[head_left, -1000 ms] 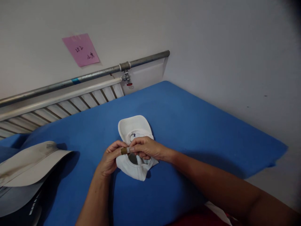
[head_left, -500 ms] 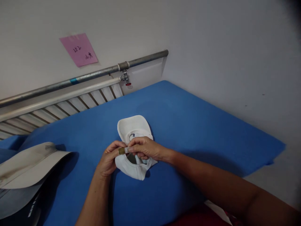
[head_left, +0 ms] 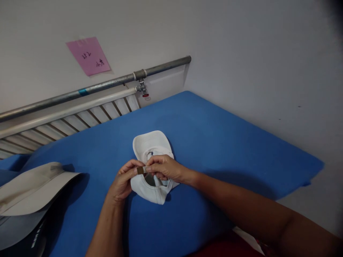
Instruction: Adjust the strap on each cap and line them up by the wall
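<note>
A white baseball cap (head_left: 154, 141) lies on the blue-covered table (head_left: 214, 142), brim pointing away from me and its opening facing up. Over its back edge, my left hand (head_left: 124, 180) pinches a brass-coloured buckle (head_left: 140, 170) on the cap's strap. From the other side, my right hand (head_left: 164, 167) grips the pale strap (head_left: 145, 169) just beside the buckle. Both hands are closed and nearly meet. My fingers hide part of the strap and the cap's inside.
At the left edge several caps (head_left: 34, 185) are stacked, white on top of grey and dark. Behind the table run a white radiator (head_left: 88, 116) and a metal pipe (head_left: 107, 84) with a red-handled valve (head_left: 145, 95). A pink paper (head_left: 88, 55) hangs on the wall.
The buckle has turned slightly between my fingers and sits a little further right. Both hands keep their hold, and the cap stays in place.
</note>
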Demonstrator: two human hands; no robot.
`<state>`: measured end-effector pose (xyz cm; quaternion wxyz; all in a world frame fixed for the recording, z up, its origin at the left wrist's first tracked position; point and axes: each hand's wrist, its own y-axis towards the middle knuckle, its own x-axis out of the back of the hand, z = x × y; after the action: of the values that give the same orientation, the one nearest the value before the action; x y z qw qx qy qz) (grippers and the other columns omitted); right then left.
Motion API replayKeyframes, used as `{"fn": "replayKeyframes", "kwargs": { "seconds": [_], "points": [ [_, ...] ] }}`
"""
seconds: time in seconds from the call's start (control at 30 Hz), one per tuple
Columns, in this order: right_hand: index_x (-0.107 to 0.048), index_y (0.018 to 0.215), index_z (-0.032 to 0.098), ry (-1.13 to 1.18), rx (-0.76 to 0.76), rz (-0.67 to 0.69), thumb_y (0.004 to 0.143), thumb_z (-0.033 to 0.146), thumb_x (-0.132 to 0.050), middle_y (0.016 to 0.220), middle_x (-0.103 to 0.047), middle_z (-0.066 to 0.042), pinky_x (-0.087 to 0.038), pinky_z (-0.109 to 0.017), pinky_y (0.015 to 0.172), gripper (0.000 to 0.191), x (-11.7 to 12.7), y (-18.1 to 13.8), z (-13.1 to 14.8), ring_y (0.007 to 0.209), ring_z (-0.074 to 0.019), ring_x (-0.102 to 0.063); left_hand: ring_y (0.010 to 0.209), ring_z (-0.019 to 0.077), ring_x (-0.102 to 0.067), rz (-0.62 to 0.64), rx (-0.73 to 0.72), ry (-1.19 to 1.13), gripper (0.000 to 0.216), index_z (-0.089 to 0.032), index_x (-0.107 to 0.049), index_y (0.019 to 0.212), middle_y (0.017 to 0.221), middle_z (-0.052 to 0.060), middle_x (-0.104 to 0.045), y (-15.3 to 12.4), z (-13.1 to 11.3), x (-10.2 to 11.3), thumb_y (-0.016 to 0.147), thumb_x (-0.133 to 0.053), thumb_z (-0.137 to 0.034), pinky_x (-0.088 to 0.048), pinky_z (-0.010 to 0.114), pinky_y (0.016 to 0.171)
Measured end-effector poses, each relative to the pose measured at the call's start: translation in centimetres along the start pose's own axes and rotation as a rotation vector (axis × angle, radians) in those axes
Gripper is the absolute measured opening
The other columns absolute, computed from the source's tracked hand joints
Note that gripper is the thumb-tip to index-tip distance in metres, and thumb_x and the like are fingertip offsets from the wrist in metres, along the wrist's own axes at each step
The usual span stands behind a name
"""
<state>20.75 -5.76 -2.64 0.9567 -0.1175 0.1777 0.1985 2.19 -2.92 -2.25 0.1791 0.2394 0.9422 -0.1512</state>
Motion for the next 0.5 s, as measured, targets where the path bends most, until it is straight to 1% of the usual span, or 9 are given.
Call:
{"fn": "replayKeyframes", "kwargs": {
  "seconds": [0.07,0.17,0.23,0.3,0.4,0.5],
  "points": [
    [-0.060,0.078,0.016,0.006,-0.003,-0.005,0.077,0.022,-0.064,0.057,-0.049,0.006,-0.022,-0.014,0.034,0.008,-0.02,-0.04,0.07,0.038,-0.0011,-0.035,0.070,0.0141,-0.065,0.049,-0.035,0.010,0.024,-0.017,-0.072,0.079,0.079,0.003,-0.070,-0.21,-0.20,0.18,0.060,-0.083,-0.028,-0.051,0.022,0.066],
    [-0.059,0.078,0.016,0.008,0.001,-0.008,0.078,0.022,-0.064,0.057,-0.049,0.006,-0.022,-0.014,0.034,0.008,-0.12,-0.10,0.10,0.038,-0.0012,-0.035,0.078,0.0172,-0.065,0.116,-0.082,0.065,0.040,-0.018,-0.072,0.088,0.088,0.004,-0.069,-0.51,-0.45,0.28,0.051,-0.086,-0.026,-0.052,0.023,0.069],
    [-0.060,0.079,0.016,0.013,0.002,-0.001,0.077,0.023,-0.065,0.057,-0.049,0.006,-0.021,-0.015,0.035,0.009,-0.16,-0.12,0.08,0.038,-0.0009,-0.035,0.080,0.0167,-0.065,0.107,-0.108,0.120,0.044,-0.019,-0.071,0.090,0.090,0.002,-0.068,-0.59,-0.50,0.19,0.049,-0.087,-0.021,-0.052,0.023,0.070],
    [-0.060,0.079,0.015,0.035,0.000,-0.004,0.076,0.024,-0.065,0.057,-0.049,0.007,-0.019,-0.015,0.035,0.011,-0.19,-0.15,0.07,0.037,-0.0006,-0.034,0.078,0.0141,-0.064,0.070,-0.130,0.143,0.037,-0.020,-0.070,0.087,0.087,0.001,-0.067,-0.57,-0.46,0.05,0.054,-0.086,-0.019,-0.051,0.021,0.070],
    [-0.059,0.078,0.015,0.081,-0.001,-0.006,0.073,0.025,-0.068,0.056,-0.049,0.007,-0.018,-0.015,0.035,0.014,-0.20,-0.20,0.12,0.037,-0.0007,-0.034,0.071,0.0113,-0.063,0.031,-0.130,0.118,0.023,-0.019,-0.068,0.079,0.081,0.000,-0.068,-0.48,-0.30,-0.04,0.061,-0.083,-0.023,-0.050,0.019,0.066],
    [-0.059,0.077,0.015,0.112,0.019,0.012,0.072,0.025,-0.067,0.056,-0.051,0.007,-0.019,-0.015,0.034,0.013,-0.21,-0.25,0.23,0.038,-0.0007,-0.035,0.068,0.0115,-0.064,0.015,-0.091,0.076,0.023,-0.017,-0.068,0.078,0.078,0.001,-0.069,-0.41,-0.18,-0.01,0.062,-0.083,-0.025,-0.051,0.019,0.064]
  ]
}}
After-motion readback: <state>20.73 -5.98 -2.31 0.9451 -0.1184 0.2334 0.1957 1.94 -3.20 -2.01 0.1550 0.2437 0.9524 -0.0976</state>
